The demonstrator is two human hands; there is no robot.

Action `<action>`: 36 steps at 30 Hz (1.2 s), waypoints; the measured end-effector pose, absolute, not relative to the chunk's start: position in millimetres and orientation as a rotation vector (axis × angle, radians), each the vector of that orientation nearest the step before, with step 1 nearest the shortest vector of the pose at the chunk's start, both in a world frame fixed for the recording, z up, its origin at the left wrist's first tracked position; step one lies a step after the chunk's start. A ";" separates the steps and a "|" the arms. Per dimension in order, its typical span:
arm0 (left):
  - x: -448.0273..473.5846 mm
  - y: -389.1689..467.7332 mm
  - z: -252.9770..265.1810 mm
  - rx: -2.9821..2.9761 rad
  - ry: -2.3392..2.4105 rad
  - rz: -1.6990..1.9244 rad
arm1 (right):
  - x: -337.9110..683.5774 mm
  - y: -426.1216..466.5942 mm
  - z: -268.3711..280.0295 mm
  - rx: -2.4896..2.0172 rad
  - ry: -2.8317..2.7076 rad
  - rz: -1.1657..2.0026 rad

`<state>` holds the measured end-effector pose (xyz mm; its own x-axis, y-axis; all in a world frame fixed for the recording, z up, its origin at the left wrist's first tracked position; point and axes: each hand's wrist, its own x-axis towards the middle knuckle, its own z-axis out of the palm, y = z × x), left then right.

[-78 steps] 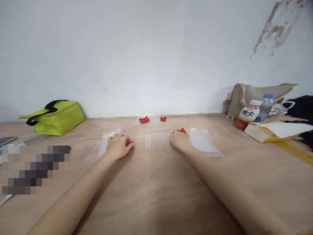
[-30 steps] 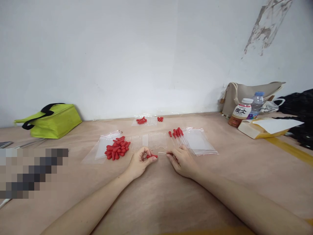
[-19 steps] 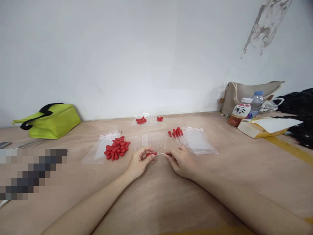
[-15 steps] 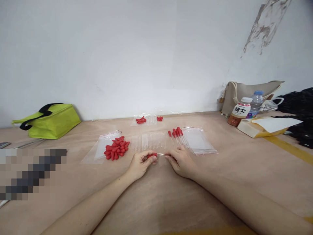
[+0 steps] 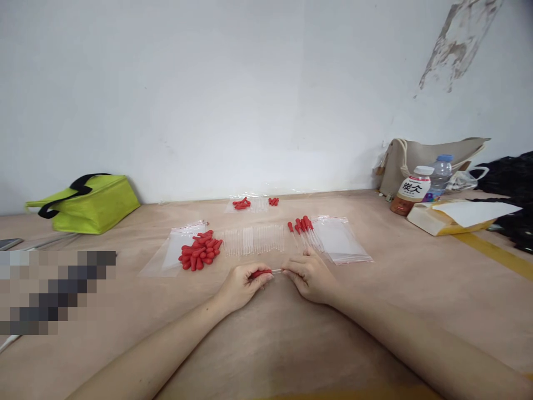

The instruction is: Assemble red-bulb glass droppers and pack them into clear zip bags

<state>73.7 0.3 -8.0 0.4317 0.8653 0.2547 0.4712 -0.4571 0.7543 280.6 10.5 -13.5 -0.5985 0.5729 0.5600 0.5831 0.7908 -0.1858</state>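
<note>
My left hand (image 5: pixel 242 285) is closed around a red rubber dropper bulb (image 5: pixel 262 273), whose open end points right. A thin glass dropper tube (image 5: pixel 277 271) runs from the bulb's mouth to my right hand (image 5: pixel 308 276), which pinches it between thumb and fingers. How deep the tube sits in the bulb I cannot tell. Behind my left hand lies a heap of loose red bulbs (image 5: pixel 200 251) on a clear plastic bag (image 5: pixel 169 258). A row of glass tubes (image 5: pixel 254 240) lies beyond both hands. Several droppers with red bulbs (image 5: pixel 305 225) rest beyond my right hand, beside another clear bag (image 5: pixel 343 239).
Near the wall lie more red bulbs (image 5: pixel 241 204) and tubes on clear plastic. A lime-green bag (image 5: pixel 100 204) stands at left. To the right are a labelled bottle (image 5: pixel 410 194), a blue-capped bottle (image 5: pixel 441 175), a beige bag (image 5: pixel 433 149) and an open carton (image 5: pixel 441 219).
Both hands have come slightly nearer to me with the bulb and tube. More of the red bulb shows, and less bare tube lies between the hands. The view has shifted slightly.
</note>
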 end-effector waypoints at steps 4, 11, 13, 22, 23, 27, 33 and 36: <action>74.1 -1.8 -4.3 2.202 1.123 0.812 | 277.1 7.7 -14.1 -0.830 -2.340 -0.049; 74.0 -1.3 -5.0 2.290 1.129 0.792 | 270.6 7.8 -18.5 -0.848 -2.349 0.002; 73.8 -0.7 -5.9 2.285 1.133 0.797 | 269.8 9.3 -20.8 -0.841 -2.354 0.028; 74.3 2.7 -9.5 2.224 1.154 0.966 | 271.5 7.6 7.3 -0.913 -2.495 -0.074; 74.0 3.9 -10.5 2.196 1.149 1.000 | 271.9 6.8 11.6 -0.946 -2.520 -0.123; 72.2 10.5 -15.4 2.051 1.198 1.156 | 278.0 15.2 19.2 -1.140 -2.498 -0.143; 70.7 13.3 -12.3 2.109 1.296 1.004 | 289.0 62.2 15.6 -1.810 -2.032 0.057; 71.3 9.8 -6.3 2.192 1.293 0.922 | 284.9 81.8 11.7 -1.897 -1.971 0.053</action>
